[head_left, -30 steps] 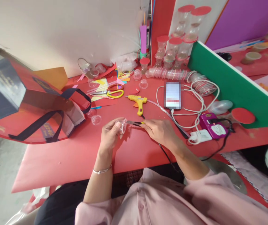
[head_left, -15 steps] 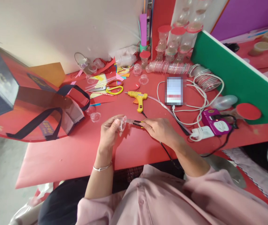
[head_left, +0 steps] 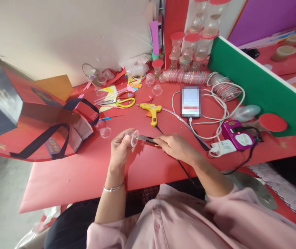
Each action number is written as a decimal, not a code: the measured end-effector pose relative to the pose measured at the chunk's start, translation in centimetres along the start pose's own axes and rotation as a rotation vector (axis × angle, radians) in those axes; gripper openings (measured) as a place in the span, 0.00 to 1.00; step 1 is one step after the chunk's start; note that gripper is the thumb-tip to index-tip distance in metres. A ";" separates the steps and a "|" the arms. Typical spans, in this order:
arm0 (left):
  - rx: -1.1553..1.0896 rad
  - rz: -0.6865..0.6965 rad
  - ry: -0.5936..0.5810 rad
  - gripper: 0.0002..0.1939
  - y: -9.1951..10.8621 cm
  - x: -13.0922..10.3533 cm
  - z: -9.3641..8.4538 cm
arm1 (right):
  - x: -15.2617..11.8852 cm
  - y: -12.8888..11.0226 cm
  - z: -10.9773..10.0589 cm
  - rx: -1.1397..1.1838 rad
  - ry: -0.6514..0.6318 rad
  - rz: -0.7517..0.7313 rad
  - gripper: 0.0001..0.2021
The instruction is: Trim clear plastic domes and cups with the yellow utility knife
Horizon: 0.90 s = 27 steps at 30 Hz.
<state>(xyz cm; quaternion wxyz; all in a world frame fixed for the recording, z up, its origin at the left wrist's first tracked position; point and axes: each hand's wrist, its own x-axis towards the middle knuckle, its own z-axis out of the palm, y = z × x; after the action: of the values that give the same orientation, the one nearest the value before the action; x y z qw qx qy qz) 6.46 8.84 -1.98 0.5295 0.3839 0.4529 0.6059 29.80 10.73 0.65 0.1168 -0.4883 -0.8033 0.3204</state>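
My left hand [head_left: 121, 145] is closed around a clear plastic dome lid [head_left: 134, 138], its rim turned to the right. My right hand [head_left: 175, 147] grips a utility knife [head_left: 148, 139] with a black and yellow handle. Its blade points left, and the tip is at the lid's rim; whether it touches is too small to tell. Just beyond the hands lies a yellow glue gun [head_left: 151, 111] on the red table [head_left: 85, 180], with a clear glue stick [head_left: 175, 114] trailing from its back. Scissors with yellow handles [head_left: 125, 102] lie farther left.
A red gift bag [head_left: 41, 128] stands at the left. Another clear lid [head_left: 105, 132] is beside it. A phone [head_left: 190, 101], white cables [head_left: 225, 114] and a purple power adapter [head_left: 238, 135] occupy the right, before a green divider [head_left: 254, 90]. Stacked clear cups [head_left: 184, 74] line the back.
The knife blade shows more plainly now and points at the lid's rim. Both hands keep their grip and have barely moved. The whole view has shifted slightly.
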 end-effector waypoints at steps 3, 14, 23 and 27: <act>-0.012 0.008 -0.010 0.20 0.0 0.0 -0.1 | 0.0 -0.2 -0.2 0.053 -0.028 0.015 0.24; -0.013 0.031 -0.035 0.20 -0.3 0.2 -0.2 | -0.3 0.4 -0.1 0.164 -0.064 -0.016 0.25; 0.071 -0.072 0.038 0.22 0.3 -0.1 0.1 | -0.1 1.2 1.7 -0.167 0.370 -0.075 0.21; 0.095 -0.044 0.024 0.23 0.1 -0.2 0.0 | -0.1 1.2 1.9 -0.257 0.393 -0.087 0.21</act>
<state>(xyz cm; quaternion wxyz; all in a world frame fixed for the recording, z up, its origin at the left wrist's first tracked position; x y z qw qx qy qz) 6.43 8.67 -1.87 0.5185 0.3914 0.4958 0.5763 29.80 10.27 -1.55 0.2213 -0.5170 -0.8197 0.1089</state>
